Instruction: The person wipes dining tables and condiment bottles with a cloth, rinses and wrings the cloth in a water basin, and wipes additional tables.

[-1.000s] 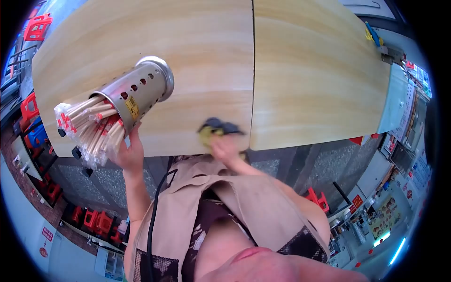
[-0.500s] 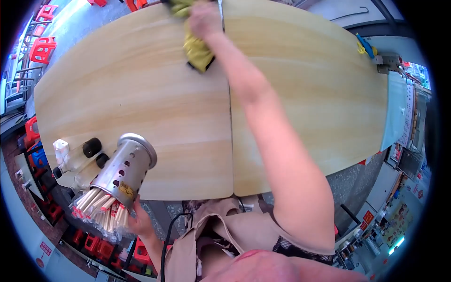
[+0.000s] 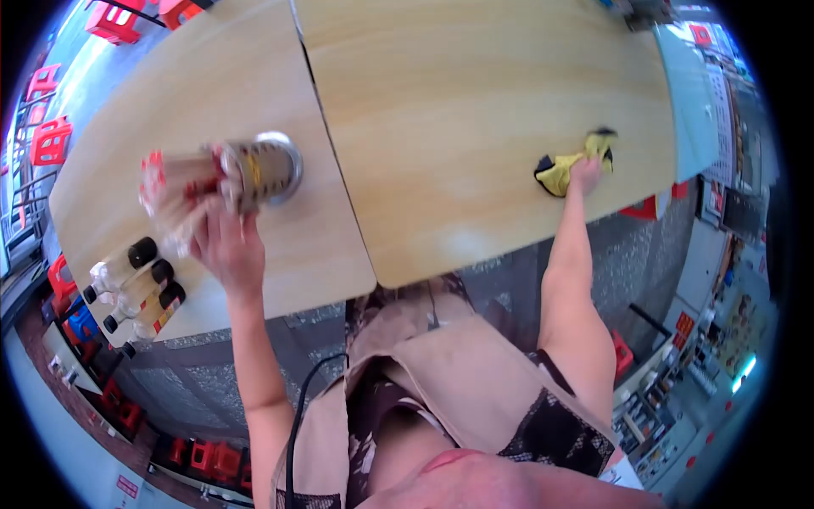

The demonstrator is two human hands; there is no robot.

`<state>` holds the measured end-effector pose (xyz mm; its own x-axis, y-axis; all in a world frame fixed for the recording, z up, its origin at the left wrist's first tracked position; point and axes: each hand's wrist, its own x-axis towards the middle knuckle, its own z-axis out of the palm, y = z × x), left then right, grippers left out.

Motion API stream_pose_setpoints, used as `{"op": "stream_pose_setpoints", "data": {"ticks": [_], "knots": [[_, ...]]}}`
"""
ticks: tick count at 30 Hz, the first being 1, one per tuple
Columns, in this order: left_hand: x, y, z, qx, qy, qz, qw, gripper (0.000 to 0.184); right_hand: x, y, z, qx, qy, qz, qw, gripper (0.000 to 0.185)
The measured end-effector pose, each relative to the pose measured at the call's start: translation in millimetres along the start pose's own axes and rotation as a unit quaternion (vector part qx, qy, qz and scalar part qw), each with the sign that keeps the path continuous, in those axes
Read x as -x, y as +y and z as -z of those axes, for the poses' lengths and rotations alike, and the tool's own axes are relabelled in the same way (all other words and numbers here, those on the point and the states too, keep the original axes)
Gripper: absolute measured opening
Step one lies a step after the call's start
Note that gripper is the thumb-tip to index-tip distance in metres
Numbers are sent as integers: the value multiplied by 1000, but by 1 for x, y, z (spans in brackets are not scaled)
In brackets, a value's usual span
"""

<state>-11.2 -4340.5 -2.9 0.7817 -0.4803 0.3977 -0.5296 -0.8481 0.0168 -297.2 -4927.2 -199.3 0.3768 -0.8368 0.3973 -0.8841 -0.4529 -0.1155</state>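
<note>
My left hand (image 3: 231, 253) is closed at the near side of a perforated metal chopstick holder (image 3: 264, 172), gripping it. Wrapped chopsticks (image 3: 174, 182) fill its top; motion blurs them. Across the seam, my right hand (image 3: 587, 174) presses on a yellow cloth (image 3: 558, 176) with dark edges, fingers closed over it against the tabletop (image 3: 475, 102). Left of my left forearm, a group of three clear bottles (image 3: 140, 293) with dark lower ends stands near the table's edge.
A seam (image 3: 335, 153) divides the wooden tabletop. Red stools (image 3: 52, 140) stand beyond its left side, and a pale blue-green surface (image 3: 685, 102) adjoins the right end. A dark object (image 3: 640, 13) sits at the far right edge.
My right hand has swept the cloth from the far seam to the near right part of the table. My left hand has moved the chopstick holder farther in over the tabletop.
</note>
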Motion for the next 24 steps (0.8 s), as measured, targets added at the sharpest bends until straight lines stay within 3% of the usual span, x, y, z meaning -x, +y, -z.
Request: {"op": "stream_pose_setpoints", "data": {"ticks": [2, 4, 5, 6, 7, 8, 9, 10, 11, 12, 14, 17, 19, 21, 24], "knots": [[-11, 6, -14, 5, 15, -20, 1000, 43, 50, 37, 39, -43, -93, -91, 991, 42], [-13, 15, -20, 15, 3, -21, 1000, 41, 97, 14, 37, 10, -20, 69, 997, 47], [-16, 20, -21, 20, 11, -26, 999, 40, 119, -34, 56, -3, 18, 178, 984, 52], [-16, 24, -21, 23, 20, -34, 999, 38, 146, -86, 76, -58, -23, 210, 976, 58], [-14, 28, -22, 23, 19, -41, 999, 38, 173, -149, 113, -121, -145, 175, 966, 63], [-14, 32, -22, 12, 14, -33, 999, 38, 205, -196, 135, -182, -132, 231, 947, 62], [-14, 37, -22, 1, 9, -27, 1000, 38, 237, -232, 154, -238, -150, 281, 917, 57], [-12, 39, -23, 2, -7, -17, 1000, 37, 283, -245, 128, -436, -332, 309, 778, 43], [-9, 41, -25, 4, -6, -22, 1000, 37, 321, -285, 149, -342, -329, 311, 823, 34], [-7, 43, -29, -26, -14, -10, 1000, 38, 372, -305, 135, -403, -175, 356, 825, 31], [-6, 47, -36, -55, -10, -12, 998, 42, 374, -312, 163, -469, -201, 472, 719, 28], [-7, 51, -41, -114, -5, -5, 993, 45, 339, -261, 157, -450, -185, 438, 756, 28], [-11, 46, -47, -105, 29, -57, 992, 50, 265, -196, 145, -402, -160, 410, 803, 22], [-9, 55, -47, -118, 38, -29, 992, 55, 179, -106, 110, -328, -114, 400, 848, 20], [5, 127, -32, -123, 66, 52, 989, 54, 34, 54, 58, -205, -91, 390, 893, 35]]}}
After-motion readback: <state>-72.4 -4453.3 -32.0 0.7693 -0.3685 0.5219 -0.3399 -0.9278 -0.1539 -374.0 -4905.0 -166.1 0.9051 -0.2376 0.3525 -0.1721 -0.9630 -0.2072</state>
